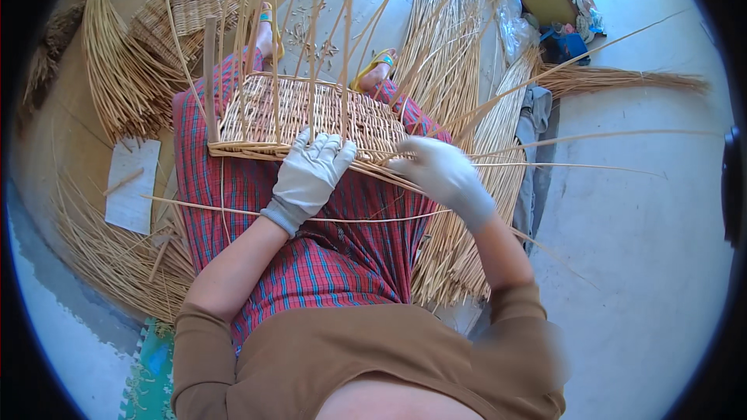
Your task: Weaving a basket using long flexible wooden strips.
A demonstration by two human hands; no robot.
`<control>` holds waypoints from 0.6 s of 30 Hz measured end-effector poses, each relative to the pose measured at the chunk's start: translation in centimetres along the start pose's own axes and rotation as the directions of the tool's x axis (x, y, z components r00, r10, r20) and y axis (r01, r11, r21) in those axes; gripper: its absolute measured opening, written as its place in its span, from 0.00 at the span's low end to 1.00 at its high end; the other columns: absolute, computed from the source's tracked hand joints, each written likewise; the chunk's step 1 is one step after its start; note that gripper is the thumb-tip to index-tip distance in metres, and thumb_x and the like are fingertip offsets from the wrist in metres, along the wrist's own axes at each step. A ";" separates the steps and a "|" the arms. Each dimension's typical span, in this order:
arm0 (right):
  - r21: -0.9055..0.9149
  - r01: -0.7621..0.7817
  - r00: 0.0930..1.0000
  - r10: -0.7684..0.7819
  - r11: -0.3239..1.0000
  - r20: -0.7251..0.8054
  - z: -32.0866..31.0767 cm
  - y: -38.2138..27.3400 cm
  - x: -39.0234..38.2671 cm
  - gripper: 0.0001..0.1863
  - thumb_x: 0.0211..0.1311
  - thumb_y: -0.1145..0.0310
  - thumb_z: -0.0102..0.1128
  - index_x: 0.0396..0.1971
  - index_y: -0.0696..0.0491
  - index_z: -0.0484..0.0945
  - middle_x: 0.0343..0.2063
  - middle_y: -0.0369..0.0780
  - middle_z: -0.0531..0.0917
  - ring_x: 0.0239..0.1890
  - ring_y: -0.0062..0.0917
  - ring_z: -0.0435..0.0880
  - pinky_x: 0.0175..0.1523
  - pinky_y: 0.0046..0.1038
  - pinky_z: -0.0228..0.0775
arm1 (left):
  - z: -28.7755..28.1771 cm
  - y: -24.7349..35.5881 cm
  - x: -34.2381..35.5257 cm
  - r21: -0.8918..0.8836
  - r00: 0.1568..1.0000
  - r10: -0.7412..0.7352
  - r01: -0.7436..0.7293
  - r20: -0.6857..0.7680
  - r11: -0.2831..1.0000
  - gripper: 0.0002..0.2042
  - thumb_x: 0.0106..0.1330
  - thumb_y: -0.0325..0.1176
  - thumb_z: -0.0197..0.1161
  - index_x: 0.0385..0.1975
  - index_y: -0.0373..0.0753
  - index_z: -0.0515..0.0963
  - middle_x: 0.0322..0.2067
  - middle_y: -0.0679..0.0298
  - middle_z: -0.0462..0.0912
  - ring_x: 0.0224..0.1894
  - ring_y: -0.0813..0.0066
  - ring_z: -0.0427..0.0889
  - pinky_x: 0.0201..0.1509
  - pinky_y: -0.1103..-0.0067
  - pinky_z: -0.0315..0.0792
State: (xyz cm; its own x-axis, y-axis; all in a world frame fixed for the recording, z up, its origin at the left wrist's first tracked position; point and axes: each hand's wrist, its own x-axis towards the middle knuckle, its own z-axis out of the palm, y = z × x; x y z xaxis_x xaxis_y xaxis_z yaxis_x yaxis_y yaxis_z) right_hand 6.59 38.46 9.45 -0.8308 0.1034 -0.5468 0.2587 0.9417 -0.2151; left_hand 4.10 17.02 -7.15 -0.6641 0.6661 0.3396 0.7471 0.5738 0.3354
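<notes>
A wicker basket base [311, 113], tightly woven from pale and reddish rods, rests tilted across my lap. Long upright rods stick up from it, and others fan out to the right. My left hand [311, 169], in a white glove, grips the near braided edge with its fingers over the rim. At the right end of that edge is my right hand [443, 175], also gloved and slightly blurred. Its fingers are bent around a wicker rod [560, 165] that runs out to the right; the fingertips are partly hidden.
Bundles of rods lie at the far left [117, 62] and the right [475, 225]. Finished woven panels [191, 0] lie beyond my left knee. A white sheet [132, 187] is on the floor at left. A blue container [564, 45] and clutter stand at the back right.
</notes>
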 end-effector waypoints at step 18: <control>0.550 0.412 0.709 0.124 0.726 -0.695 4.1 5.7 -0.2 0.49 0.61 0.75 0.68 0.78 0.54 0.48 0.55 0.48 0.78 0.28 0.19 0.80 0.32 0.24 0.76 | -0.9 0.5 1.8 -0.103 0.998 0.025 -0.019 0.061 0.994 0.16 0.58 0.30 0.69 0.48 0.42 0.79 0.40 0.59 0.84 0.47 0.58 0.83 0.63 0.65 0.72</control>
State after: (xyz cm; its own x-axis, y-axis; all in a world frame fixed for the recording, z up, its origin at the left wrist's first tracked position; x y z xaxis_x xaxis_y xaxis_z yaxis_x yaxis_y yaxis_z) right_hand 10.29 42.53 5.05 -0.8989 0.4124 0.1479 0.1166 0.5505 -0.8266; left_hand 3.28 18.10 -5.57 -0.6419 0.7083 0.2939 0.7527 0.5088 0.4178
